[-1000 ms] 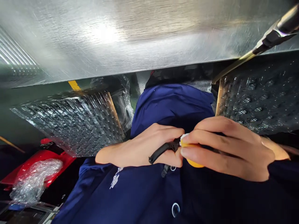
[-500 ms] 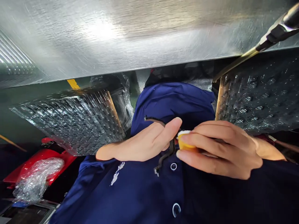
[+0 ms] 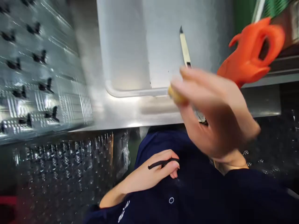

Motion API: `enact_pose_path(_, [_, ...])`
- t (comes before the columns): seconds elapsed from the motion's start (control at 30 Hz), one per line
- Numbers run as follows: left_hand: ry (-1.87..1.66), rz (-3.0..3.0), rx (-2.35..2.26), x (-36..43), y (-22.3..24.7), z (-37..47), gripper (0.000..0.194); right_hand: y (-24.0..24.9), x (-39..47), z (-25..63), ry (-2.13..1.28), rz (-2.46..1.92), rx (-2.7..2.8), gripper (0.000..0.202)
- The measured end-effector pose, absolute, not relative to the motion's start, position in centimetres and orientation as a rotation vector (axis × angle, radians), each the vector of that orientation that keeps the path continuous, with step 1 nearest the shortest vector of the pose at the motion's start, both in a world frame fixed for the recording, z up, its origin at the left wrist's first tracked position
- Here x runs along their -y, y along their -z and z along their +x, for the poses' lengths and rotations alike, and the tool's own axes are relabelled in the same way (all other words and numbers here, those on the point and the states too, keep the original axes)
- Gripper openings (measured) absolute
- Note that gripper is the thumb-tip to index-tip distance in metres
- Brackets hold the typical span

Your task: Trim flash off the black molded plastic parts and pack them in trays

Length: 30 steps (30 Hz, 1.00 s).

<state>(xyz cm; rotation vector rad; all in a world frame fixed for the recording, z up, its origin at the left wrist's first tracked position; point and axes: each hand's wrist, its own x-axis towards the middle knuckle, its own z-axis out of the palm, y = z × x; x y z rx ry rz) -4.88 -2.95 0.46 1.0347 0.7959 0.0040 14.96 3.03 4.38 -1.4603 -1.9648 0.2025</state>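
My left hand is closed, pinching a thin black curved plastic part between thumb and fingers, low in front of my dark blue shirt. The far end of the part is hidden by the fingers. My right hand, smeared by motion, is raised over the front edge of the metal work surface. Its fingertips grip a small yellow sponge-like piece, mostly covered by the fingers. Just beyond that hand lies a slim knife with a pale handle and dark tip, on a flat grey tray.
A clear blister tray with several black parts stands at the left on the metal surface. An orange-red tool or nozzle is at the right, near a green item. Below the left edge is another clear tray stack.
The view has tilted up toward the work surface. My right hand has moved away from the black part, up and forward with the yellow piece. My left hand still holds the part.
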Motion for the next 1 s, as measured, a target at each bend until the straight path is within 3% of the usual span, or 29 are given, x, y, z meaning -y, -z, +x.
enact_pose_path(0.13, [-0.008,0.834,-0.773,3.6,0.2,-5.5,0.045,-5.7,-8.5,14.6,-0.191,-1.644,2.015,0.042])
enact_pose_path(0.2, [-0.015,0.858,-0.829,4.1,0.8,-5.8,0.052,-5.5,-7.7,14.9,-0.128,-1.534,2.023,0.039])
enact_pose_path(0.3, [-0.083,0.87,-0.89,4.2,1.9,-5.9,0.059,-3.2,-4.0,15.8,0.279,-1.318,1.719,0.031])
enact_pose_path(0.4, [-0.27,0.724,-0.941,3.8,2.5,-5.2,0.065,0.4,-1.0,16.9,0.526,-1.388,1.284,0.029])
enact_pose_path(0.5, [-0.464,0.464,-0.911,3.2,2.2,-4.5,0.059,3.4,0.2,17.0,0.354,-1.546,1.135,0.04])
enact_pose_path(0.63, [-0.58,0.257,-0.858,2.8,1.4,-4.1,0.044,3.8,0.1,15.4,0.231,-1.575,1.396,0.062])
enact_pose_path(0.8, [-0.63,0.228,-0.842,3.3,0.8,-4.6,0.037,2.3,-1.6,16.7,0.382,-1.489,1.57,0.064])
enact_pose_path(1.0, [-0.641,0.313,-0.875,4.0,1.7,-5.5,0.036,4.5,-1.1,18.4,0.473,-1.692,1.354,0.062])
